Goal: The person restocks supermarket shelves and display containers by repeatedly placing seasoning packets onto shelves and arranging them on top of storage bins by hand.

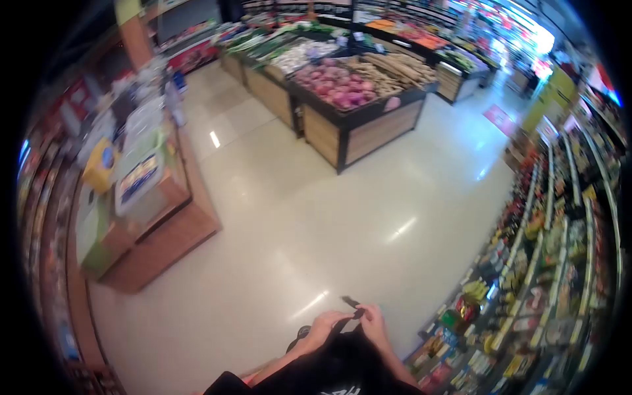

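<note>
Both hands are close together at the bottom centre, in front of the dark clothing on my body. My left hand [324,325] is closed on a dark strap [341,323] that runs up from the clothing. Just to its right, my right hand [372,320] pinches the same strap near its upper end, where a short dark piece [349,301] sticks out past the fingers. A small dark round object [303,332] shows beside my left wrist; I cannot make out what it is.
A produce stand [382,135] with purple-red and tan root vegetables is ahead. On the left stands a wooden counter [172,249] with packaged goods. Shelves of packets [520,316] curve along the right. Pale shiny floor [283,217] lies between them.
</note>
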Demonstrator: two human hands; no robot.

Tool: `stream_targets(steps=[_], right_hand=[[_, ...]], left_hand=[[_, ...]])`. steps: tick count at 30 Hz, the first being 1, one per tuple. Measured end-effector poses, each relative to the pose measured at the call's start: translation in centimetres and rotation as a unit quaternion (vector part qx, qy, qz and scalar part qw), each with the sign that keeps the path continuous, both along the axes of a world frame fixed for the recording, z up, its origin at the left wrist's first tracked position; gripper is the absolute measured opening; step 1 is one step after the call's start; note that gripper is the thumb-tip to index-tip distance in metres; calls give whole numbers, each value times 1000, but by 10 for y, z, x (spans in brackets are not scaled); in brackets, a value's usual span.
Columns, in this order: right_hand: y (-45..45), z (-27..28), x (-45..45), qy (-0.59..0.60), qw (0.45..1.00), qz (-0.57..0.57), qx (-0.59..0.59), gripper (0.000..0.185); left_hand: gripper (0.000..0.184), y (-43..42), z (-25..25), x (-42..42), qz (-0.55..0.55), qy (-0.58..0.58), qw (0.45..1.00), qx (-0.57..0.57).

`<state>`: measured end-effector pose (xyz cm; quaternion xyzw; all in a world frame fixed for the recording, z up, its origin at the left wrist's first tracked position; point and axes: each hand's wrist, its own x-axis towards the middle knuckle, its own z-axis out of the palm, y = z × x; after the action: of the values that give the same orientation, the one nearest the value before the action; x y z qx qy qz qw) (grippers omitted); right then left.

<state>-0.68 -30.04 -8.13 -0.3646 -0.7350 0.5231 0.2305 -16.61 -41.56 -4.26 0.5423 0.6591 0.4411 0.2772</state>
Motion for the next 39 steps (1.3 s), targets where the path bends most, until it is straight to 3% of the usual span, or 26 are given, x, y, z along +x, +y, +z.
stream_targets(steps=[2, 5, 8, 10, 14, 16, 19, 23, 26, 32, 39], right_hand=[[-9, -2, -17, -9, 999, 43, 15, 24], [-24, 5, -45, -10, 980, 117, 162, 26], [-27, -29, -64, 26, 990, 117, 72, 27], [-21, -32, -78, 6, 984, 166, 70, 26], [-14, -50, -118, -32, 972, 223, 60, 25], [-13, -46, -148, 2, 967, 241, 77, 26], [-6, -46, -192, 5, 963, 257, 76, 26], [-4, -28, -253, -15, 950, 310, 38, 24], [-3, -50, -287, -4, 953, 300, -43, 23], [28, -66, -370, -6, 960, 279, -28, 23], [50, -96, -456, -53, 965, 256, -34, 24]], left_hand=[[34, -25, -2, -9, 14, -22, 1000, 14], [36, -46, 11, -24, 69, -37, 997, 6], [42, -48, -8, -37, 61, -23, 998, 9], [34, -43, -29, -48, 39, -11, 997, 59], [34, -42, -52, -86, 69, -48, 996, 41], [33, -51, -49, -109, 102, -73, 992, -16], [29, -70, -22, -145, 191, -54, 980, 3], [26, -85, -23, -186, 314, -86, 945, 26], [24, -89, -11, -218, 310, -100, 946, -12], [22, -77, 29, -305, 344, -95, 934, -21], [23, -73, 15, -372, 387, -116, 914, -39]])
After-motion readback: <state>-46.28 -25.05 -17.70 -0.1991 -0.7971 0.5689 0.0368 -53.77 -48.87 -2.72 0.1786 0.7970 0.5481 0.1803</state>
